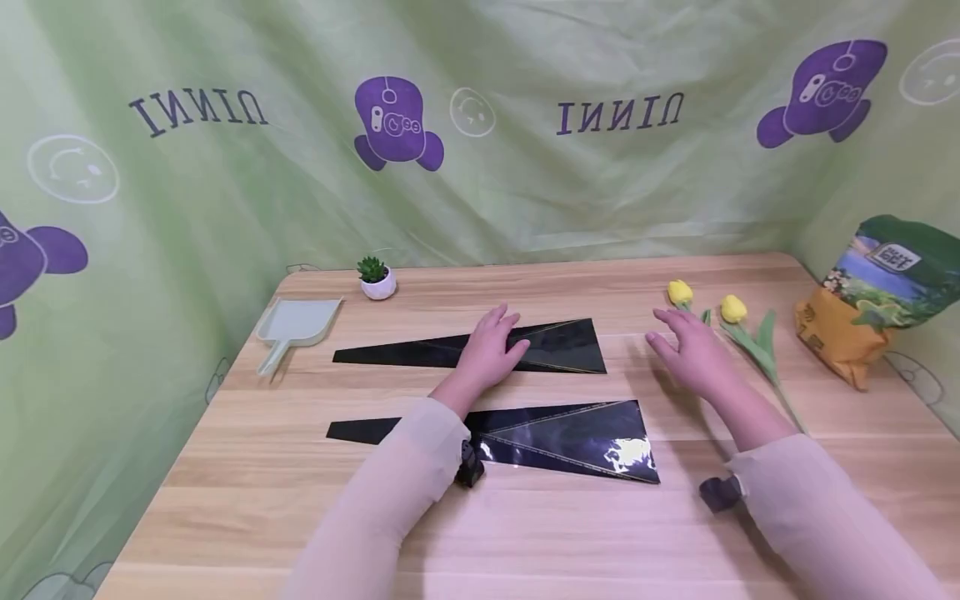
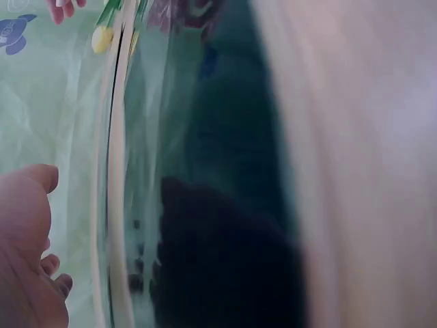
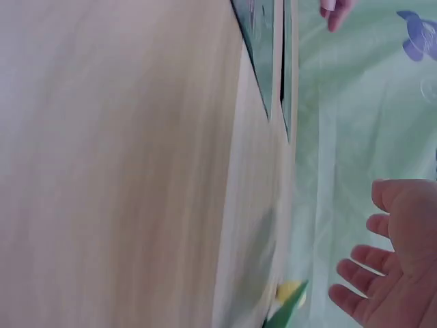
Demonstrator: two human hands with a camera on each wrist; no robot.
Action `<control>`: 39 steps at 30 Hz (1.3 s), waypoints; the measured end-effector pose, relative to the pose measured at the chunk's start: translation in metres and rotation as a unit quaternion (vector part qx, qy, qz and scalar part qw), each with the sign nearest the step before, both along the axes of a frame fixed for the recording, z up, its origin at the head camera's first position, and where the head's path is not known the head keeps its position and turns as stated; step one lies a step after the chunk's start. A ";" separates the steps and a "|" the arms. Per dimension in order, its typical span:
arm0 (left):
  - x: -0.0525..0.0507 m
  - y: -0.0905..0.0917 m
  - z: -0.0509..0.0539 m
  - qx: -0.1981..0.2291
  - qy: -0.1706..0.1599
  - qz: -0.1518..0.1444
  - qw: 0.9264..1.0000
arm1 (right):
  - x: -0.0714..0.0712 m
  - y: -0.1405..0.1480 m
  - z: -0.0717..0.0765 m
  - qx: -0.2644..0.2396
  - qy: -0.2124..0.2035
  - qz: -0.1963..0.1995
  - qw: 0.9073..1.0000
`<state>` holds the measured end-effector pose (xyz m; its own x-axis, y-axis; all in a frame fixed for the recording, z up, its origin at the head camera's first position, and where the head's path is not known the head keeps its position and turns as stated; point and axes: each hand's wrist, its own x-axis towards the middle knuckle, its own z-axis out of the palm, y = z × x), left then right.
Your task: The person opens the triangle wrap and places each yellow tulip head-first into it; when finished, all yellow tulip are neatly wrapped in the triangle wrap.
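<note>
Black, flat and ungripped

From where I stand, the nearer sheet (image 1: 573, 437) lies flat on the surface (image 1: 225, 500), crossed by the left sleeve (image 1: 397, 483). Beyond, the left hand (image 1: 487, 352) has a loose, empty grip over the farther sheet (image 1: 561, 343); I can't tell whether they touch. The right hand (image 1: 695, 354), fingers loosely parted, hangs empty near the yellow tulips (image 1: 733, 309). Laying-out looks finished: both sheets sit apart, neither lifted. Any lifting appears undone.
</note>
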<state>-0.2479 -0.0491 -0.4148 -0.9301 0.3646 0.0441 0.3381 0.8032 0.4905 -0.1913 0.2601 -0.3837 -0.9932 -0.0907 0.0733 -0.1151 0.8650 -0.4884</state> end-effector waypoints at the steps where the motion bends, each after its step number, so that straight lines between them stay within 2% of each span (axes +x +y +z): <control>1: -0.001 0.003 -0.002 0.001 -0.003 -0.007 1.000 | 0.002 0.005 0.000 -0.006 -0.002 -0.006 1.000; 8: -0.008 0.022 -0.013 0.020 0.010 -0.042 0.999 | 0.013 0.043 -0.005 -0.057 -0.022 -0.056 0.997; 12: -0.009 0.027 -0.016 0.014 0.024 -0.051 0.998 | 0.015 0.065 -0.008 -0.088 -0.064 -0.074 0.991; 16: -0.007 0.032 -0.017 0.008 0.026 -0.056 0.998 | 0.016 0.082 -0.011 -0.078 -0.114 -0.085 0.987; 19: -0.007 0.034 -0.019 0.002 0.034 -0.057 0.998 | 0.016 0.090 -0.012 -0.056 -0.135 -0.087 0.986; 26: -0.008 0.034 -0.027 -0.020 0.064 -0.047 0.997 | 0.012 0.089 -0.015 -0.016 -0.150 -0.085 0.985; 33: -0.008 0.033 -0.027 -0.020 0.070 -0.042 0.996 | 0.007 0.077 -0.016 0.009 -0.149 -0.092 0.985; 39: -0.006 0.033 -0.028 -0.026 0.071 -0.037 0.996 | 0.006 0.076 -0.019 -0.005 -0.152 -0.104 0.983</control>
